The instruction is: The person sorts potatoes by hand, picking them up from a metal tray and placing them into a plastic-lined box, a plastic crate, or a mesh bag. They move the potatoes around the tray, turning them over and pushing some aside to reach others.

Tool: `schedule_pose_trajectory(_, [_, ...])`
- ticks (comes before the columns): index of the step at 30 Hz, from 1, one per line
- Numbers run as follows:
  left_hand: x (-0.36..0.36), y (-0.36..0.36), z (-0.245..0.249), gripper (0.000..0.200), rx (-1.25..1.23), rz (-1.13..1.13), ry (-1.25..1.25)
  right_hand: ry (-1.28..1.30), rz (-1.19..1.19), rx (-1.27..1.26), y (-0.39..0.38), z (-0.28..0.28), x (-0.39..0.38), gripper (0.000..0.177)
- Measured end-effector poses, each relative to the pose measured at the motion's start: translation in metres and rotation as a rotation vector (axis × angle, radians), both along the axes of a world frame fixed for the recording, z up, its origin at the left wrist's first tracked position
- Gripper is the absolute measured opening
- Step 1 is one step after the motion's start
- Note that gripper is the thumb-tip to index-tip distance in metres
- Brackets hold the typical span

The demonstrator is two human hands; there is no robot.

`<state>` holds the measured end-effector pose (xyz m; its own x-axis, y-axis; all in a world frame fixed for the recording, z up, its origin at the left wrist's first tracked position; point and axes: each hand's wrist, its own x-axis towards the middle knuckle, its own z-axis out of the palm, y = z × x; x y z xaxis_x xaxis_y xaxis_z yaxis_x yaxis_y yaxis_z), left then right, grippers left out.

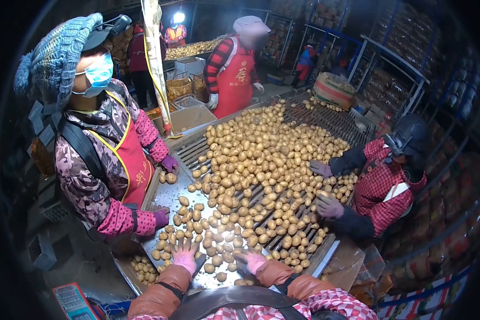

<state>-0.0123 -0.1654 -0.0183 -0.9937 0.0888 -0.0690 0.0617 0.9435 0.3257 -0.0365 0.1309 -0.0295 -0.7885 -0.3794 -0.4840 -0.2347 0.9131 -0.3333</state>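
Many potatoes [261, 149] lie heaped on a slatted sorting table and on the metal sheet [170, 197] at its near end. My left hand [186, 257], in a pink and dark glove, rests with fingers spread at the near edge of the potatoes on the sheet. To its right, my right hand [252, 260], gloved alike, reaches in with its fingers apart beside several potatoes. Neither hand is closed round a potato. Brown sleeves cover both my forearms.
A co-worker in a knitted hat [53, 58] stands at the left, hands by the sheet. Another [384, 181] reaches in from the right. A third, in a red apron [237, 80], stands behind. A cardboard box [189, 118] and a red-edged scale [73, 302] are at the left.
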Motion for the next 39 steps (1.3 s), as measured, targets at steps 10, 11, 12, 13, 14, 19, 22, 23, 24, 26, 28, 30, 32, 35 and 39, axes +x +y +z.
schedule_pose_trajectory(10, [0.039, 0.002, 0.009, 0.065, 0.020, -0.032, -0.158, 0.048, -0.028, 0.008, -0.001, -0.007, 0.004, 0.053])
schedule_pose_trajectory(11, [0.040, 0.002, 0.008, 0.065, 0.019, -0.030, -0.159, 0.024, -0.019, 0.010, -0.001, -0.007, 0.002, 0.056])
schedule_pose_trajectory(12, [0.041, 0.002, 0.007, 0.065, 0.022, -0.028, -0.171, 0.001, -0.010, 0.011, -0.001, -0.007, 0.001, 0.058])
schedule_pose_trajectory(13, [0.042, 0.002, 0.006, 0.066, 0.026, -0.026, -0.183, 0.000, -0.008, 0.011, -0.001, -0.008, 0.001, 0.058])
schedule_pose_trajectory(14, [0.043, 0.003, 0.006, 0.066, 0.026, -0.023, -0.183, 0.005, -0.005, 0.016, -0.001, -0.008, 0.001, 0.058])
schedule_pose_trajectory(19, [0.047, 0.005, -0.002, 0.071, 0.021, -0.015, -0.163, 0.002, 0.020, -0.026, 0.001, -0.005, 0.001, 0.053])
schedule_pose_trajectory(22, [0.048, 0.006, -0.002, 0.072, 0.014, -0.007, -0.153, 0.027, 0.027, -0.061, 0.002, -0.005, 0.003, 0.053])
schedule_pose_trajectory(23, [0.049, 0.006, -0.001, 0.072, 0.015, -0.005, -0.152, 0.020, 0.026, -0.066, 0.002, -0.005, 0.003, 0.052])
schedule_pose_trajectory(24, [0.049, 0.007, 0.000, 0.071, 0.027, 0.003, -0.161, 0.014, 0.026, -0.071, 0.001, -0.004, 0.003, 0.052])
schedule_pose_trajectory(26, [0.051, 0.008, 0.003, 0.070, 0.040, 0.011, -0.170, 0.021, 0.028, -0.076, 0.002, -0.004, 0.003, 0.053])
schedule_pose_trajectory(28, [0.052, 0.011, 0.006, 0.071, 0.035, 0.025, -0.182, 0.027, 0.030, -0.081, 0.001, -0.003, 0.004, 0.053])
schedule_pose_trajectory(30, [0.051, 0.015, 0.005, 0.072, 0.024, 0.025, -0.160, 0.025, 0.019, -0.053, -0.002, -0.003, 0.005, 0.053])
schedule_pose_trajectory(32, [0.051, 0.018, 0.004, 0.072, 0.035, 0.008, -0.147, 0.066, 0.062, -0.017, -0.002, -0.003, 0.004, 0.055])
schedule_pose_trajectory(35, [0.050, 0.032, 0.001, 0.063, 0.067, -0.160, -0.095, 0.212, 0.040, -0.194, 0.011, -0.047, 0.001, 0.047])
schedule_pose_trajectory(39, [0.052, 0.040, -0.007, 0.061, -0.049, -0.544, -0.072, 0.050, -0.089, -0.695, 0.019, -0.055, 0.002, 0.037])
